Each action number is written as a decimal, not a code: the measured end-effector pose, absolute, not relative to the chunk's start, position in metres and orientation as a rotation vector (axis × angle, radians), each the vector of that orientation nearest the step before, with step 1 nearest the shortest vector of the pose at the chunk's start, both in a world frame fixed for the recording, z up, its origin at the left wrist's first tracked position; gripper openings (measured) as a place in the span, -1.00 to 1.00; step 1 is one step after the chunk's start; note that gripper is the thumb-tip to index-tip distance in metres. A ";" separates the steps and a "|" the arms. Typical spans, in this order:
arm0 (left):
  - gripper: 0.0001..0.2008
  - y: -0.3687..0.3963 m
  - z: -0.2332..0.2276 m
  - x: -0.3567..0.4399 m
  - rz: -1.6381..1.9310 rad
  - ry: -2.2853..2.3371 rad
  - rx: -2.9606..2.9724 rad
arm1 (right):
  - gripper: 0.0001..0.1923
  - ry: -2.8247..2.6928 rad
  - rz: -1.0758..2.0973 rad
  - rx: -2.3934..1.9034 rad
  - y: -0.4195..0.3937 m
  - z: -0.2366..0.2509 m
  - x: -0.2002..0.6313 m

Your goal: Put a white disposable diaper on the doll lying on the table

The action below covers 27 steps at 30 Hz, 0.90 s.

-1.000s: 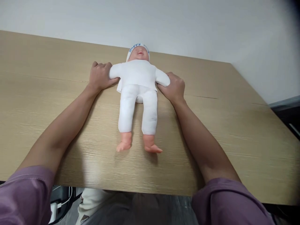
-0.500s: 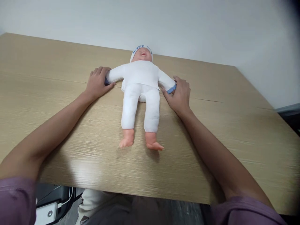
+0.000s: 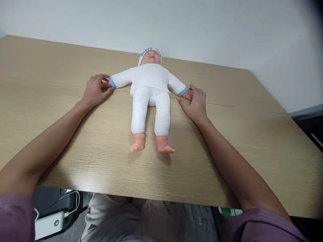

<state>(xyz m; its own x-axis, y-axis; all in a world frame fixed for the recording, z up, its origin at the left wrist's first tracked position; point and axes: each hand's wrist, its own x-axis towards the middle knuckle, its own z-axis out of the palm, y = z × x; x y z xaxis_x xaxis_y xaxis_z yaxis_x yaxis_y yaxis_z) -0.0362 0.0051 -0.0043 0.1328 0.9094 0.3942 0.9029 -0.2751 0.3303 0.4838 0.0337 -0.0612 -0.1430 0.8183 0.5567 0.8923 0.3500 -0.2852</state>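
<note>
A baby doll (image 3: pixel 150 76) in a white top and trousers with blue cuffs lies on its back, arms spread and bare feet towards me. On its head is a white cap (image 3: pixel 140 60) with blue lettering. My left hand (image 3: pixel 94 90) curls loosely around the doll's hand at the left, just past the blue cuff (image 3: pixel 112 82). At the other side, my right hand (image 3: pixel 196 104) has its thumb and fingers around the doll's other hand (image 3: pixel 187 95), beyond the cuff there. How firmly either hand grips cannot be made out.
The doll rests on a light wooden table (image 3: pixel 121 171) with thin seams, its far edge near a pale wall (image 3: pixel 202 30). Below the near edge, a white device (image 3: pixel 49 225) with a cable lies on a black surface at the left. A dark object (image 3: pixel 309 129) stands at the right.
Both my hands have slid outward from the sleeve ends to the doll's hands, uncovering the blue cuffs. The doll's arms stay spread. The view has shifted slightly.
</note>
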 end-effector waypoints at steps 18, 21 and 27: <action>-0.27 0.013 -0.009 -0.047 0.862 2.134 2.160 | -0.54 -1.779 -0.082 -1.614 0.034 -0.065 0.508; -0.30 0.014 -0.010 -0.048 0.853 2.157 2.136 | -0.58 -1.756 -0.086 -1.623 0.034 -0.065 0.505; -0.37 0.015 -0.008 -0.048 0.827 2.181 2.144 | -0.71 -1.727 -0.063 -1.635 0.036 -0.068 0.507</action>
